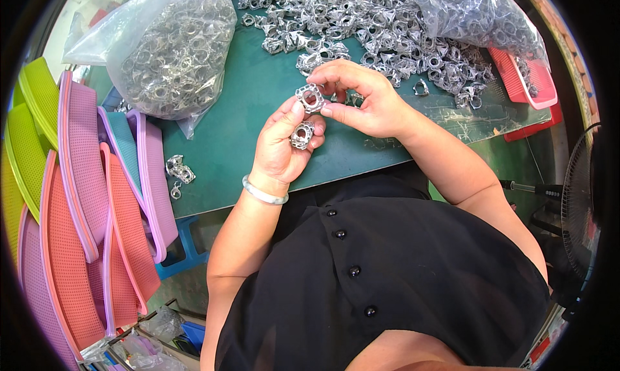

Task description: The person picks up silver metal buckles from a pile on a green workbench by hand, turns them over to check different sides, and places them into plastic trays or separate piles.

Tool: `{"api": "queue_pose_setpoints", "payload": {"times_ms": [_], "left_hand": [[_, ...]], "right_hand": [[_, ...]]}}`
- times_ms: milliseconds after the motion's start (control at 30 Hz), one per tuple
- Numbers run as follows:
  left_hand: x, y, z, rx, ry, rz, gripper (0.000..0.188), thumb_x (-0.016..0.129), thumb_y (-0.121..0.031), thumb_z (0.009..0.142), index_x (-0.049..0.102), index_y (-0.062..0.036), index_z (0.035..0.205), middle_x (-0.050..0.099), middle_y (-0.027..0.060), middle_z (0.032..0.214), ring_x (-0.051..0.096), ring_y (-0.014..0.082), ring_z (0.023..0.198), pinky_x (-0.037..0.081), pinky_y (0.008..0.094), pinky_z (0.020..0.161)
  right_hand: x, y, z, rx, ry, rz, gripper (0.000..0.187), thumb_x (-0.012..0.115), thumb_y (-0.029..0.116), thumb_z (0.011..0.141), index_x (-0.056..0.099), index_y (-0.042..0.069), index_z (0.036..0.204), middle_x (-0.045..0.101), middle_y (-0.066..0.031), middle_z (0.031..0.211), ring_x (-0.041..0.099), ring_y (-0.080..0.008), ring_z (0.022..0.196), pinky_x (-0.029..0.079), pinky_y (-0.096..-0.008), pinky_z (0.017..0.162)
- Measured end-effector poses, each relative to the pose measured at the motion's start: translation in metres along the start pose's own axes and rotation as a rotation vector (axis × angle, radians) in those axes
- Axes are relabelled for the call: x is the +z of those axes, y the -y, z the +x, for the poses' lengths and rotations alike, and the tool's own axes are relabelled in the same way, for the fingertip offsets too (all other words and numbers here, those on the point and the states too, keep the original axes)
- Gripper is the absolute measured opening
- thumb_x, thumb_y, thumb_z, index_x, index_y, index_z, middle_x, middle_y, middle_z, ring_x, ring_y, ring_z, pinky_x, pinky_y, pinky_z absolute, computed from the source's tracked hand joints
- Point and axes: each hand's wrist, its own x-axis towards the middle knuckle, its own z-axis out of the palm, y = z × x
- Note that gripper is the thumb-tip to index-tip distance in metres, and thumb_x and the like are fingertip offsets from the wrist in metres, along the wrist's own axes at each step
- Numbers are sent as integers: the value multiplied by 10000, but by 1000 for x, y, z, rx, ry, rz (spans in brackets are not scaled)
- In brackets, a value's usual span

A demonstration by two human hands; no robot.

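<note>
My left hand [282,138] is closed around a silvery ring-shaped metal casting [301,136] that rests against its fingers. A second ring-shaped casting [310,98], with an openwork rim and a round hole, sits just above it, pinched between my left thumb and the fingers of my right hand [361,100]. The right thumb and fingertips press on this upper casting from its right side. Beyond both hands spreads a large heap of similar silvery castings [387,22]. One small ring [420,87] lies apart at the heap's near edge.
A clear bag of castings [174,54] stands at the back left, another bag [484,16] at the back right beside a pink basket [533,80]. Several colourful plastic baskets [81,171] are stacked left of the green table [226,171]. Loose castings [179,169] lie near its left edge; a black fan [578,196] stands right.
</note>
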Motion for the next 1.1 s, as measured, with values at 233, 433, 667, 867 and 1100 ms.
{"api": "queue_pose_setpoints", "payload": {"times_ms": [233,433,667,867,1100], "left_hand": [[2,1,0,9,-20,-13,319,482,-258,907,504,-13,1111,572,58,931,510,108,687,402,213,512],[3,-1,1,8,-14,-8,333,484,-255,906,489,-3,1125,587,78,974,501,104,671,396,204,502],[3,-2,0,38,4,-15,346,504,-221,896,469,-12,1169,585,67,964,529,100,698,425,204,525],[7,-6,-1,347,-95,481,480,606,-56,798,425,-27,1242,552,87,1026,519,94,748,439,204,585],[11,-12,-1,758,-117,1086,613,672,38,701,428,-36,1258,539,65,968,522,87,709,454,210,619]], "right_hand": [[-1,1,0,-5,22,5,353,638,-8,727,560,35,1069,562,-74,1013,544,-121,751,448,-239,604],[-1,1,0,-16,17,-13,324,632,16,733,560,40,1048,565,-57,993,541,-115,730,440,-238,590],[-3,2,0,-33,33,-36,348,633,-5,734,568,32,1074,545,-92,1080,541,-119,755,455,-235,609],[-2,2,1,-15,3,1,425,652,-14,689,564,69,1096,528,-83,1105,541,-116,745,443,-227,585],[-2,-1,-1,-5,3,-7,469,665,-14,672,549,88,1115,528,-72,1094,545,-127,754,442,-242,588]]}}
